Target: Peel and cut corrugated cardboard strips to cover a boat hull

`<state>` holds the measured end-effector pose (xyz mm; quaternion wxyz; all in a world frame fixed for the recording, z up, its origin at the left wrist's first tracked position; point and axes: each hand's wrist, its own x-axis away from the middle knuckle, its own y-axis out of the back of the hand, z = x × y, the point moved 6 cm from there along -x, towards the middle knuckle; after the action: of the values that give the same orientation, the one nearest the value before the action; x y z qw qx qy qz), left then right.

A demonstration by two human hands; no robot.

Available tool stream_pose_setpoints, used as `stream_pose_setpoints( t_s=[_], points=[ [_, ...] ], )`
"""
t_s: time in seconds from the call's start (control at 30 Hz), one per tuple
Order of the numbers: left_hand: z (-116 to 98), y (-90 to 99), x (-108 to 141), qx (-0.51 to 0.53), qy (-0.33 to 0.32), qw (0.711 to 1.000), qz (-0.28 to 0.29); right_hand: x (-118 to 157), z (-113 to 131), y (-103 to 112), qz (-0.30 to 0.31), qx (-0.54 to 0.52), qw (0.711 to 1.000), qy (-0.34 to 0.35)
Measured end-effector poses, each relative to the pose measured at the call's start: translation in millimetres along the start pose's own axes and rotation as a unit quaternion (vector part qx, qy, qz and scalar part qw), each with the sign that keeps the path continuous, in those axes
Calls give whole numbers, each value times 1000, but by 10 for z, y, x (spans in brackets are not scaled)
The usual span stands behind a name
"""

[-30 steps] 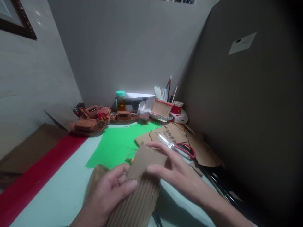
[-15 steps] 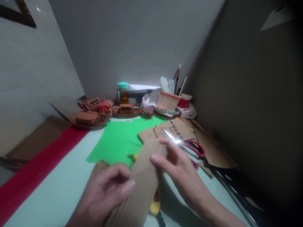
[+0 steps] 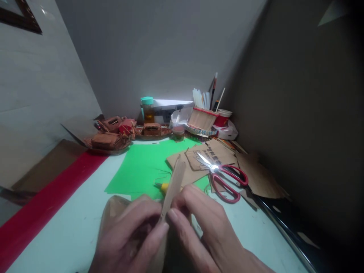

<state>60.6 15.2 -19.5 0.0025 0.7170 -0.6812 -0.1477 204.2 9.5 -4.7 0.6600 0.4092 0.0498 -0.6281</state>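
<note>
A narrow, ridged cardboard strip point(image 3: 174, 185) stands tilted away from me, seen nearly edge-on. My left hand point(image 3: 132, 231) pinches its left side between thumb and fingers. Against the right side press the thumb and curled fingers of my right hand point(image 3: 200, 223). The strip's lower part is largely hidden by the hands. Behind it pokes out a yellow tool with a dark tip point(image 3: 162, 186), lying on the green sheet point(image 3: 139, 167). Red-handled scissors point(image 3: 214, 167) lie with blades spread to the right, partly on cut cardboard pieces point(image 3: 193, 155).
Brown model boats point(image 3: 109, 141) stand at the back left, beside a bottle with a turquoise lid point(image 3: 148, 110). A holder with sticks and a brush point(image 3: 203, 118) is at the back right. A red strip point(image 3: 57, 189) runs along the left. More cardboard point(image 3: 256, 176) lies right.
The cardboard strip has turned from showing its broad face to nearly edge-on. My right hand has slid down and closer to my left hand, uncovering the scissors' handles.
</note>
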Motion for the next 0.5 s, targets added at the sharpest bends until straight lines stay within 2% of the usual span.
stream_pose_setpoints(
  t_s=[0.13,0.27,0.37,0.5],
  points=[
    [-134,-29,33,-63,-134,989,11,-1,21,28,0,-5,1000,-13],
    [-238,-95,97,-139,-269,952,47,5,28,43,-9,-28,999,-21],
    [-266,-133,112,-192,-304,931,65,-3,34,32,-14,-39,999,-17],
    [-255,-145,113,-205,-299,929,69,-29,39,3,2,-18,1000,-11]
  ],
)
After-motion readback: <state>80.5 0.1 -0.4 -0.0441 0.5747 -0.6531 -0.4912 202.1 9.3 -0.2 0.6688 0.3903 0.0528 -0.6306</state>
